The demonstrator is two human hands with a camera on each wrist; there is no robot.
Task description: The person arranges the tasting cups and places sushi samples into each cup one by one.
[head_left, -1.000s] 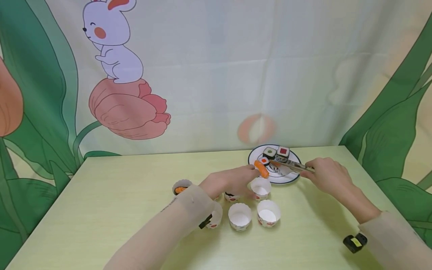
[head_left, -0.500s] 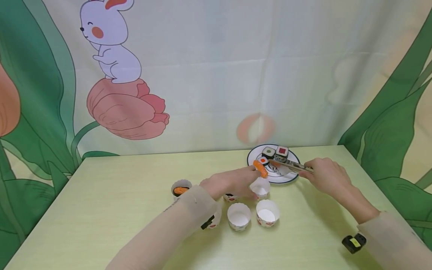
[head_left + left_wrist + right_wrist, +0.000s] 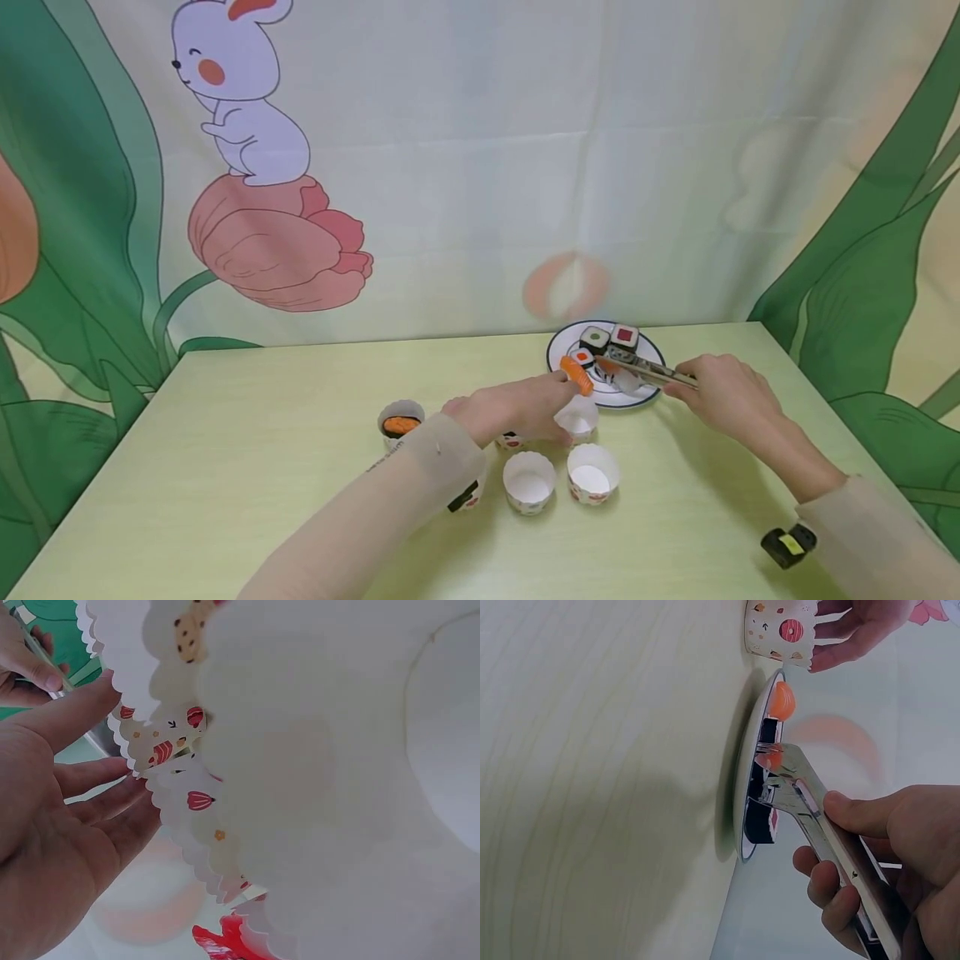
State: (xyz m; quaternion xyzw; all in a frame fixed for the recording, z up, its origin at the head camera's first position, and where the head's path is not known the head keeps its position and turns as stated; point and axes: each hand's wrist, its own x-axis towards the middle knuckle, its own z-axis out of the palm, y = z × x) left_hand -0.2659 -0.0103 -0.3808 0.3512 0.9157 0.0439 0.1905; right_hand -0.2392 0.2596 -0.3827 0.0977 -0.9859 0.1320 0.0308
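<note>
My left hand [image 3: 522,407] holds a scalloped paper cup [image 3: 576,419] by its rim, beside the plate's near edge. In the left wrist view, thumb and fingers [image 3: 112,840] lie at that rim. My right hand [image 3: 722,392] grips metal tongs [image 3: 840,862], reaching over the blue-rimmed plate [image 3: 654,347] from the right. The tong tips are down at a toy nigiri [image 3: 624,381] with a pale body and orange end; whether they pinch it cannot be told. Also on the plate are an orange nigiri [image 3: 577,376], a small roll [image 3: 582,358] and two larger rolls [image 3: 624,337].
Two paper cups [image 3: 529,483] stand with pale insides showing, nearer to me. At the left, another cup [image 3: 401,408] contains an orange-topped sushi piece [image 3: 401,426]. My left arm partly covers further cups. A printed cloth [image 3: 450,167] hangs behind the table.
The head view drifts slightly, so the scene sits a little further left. Both hands keep nearly the same place, with the cup and the tongs still held.
</note>
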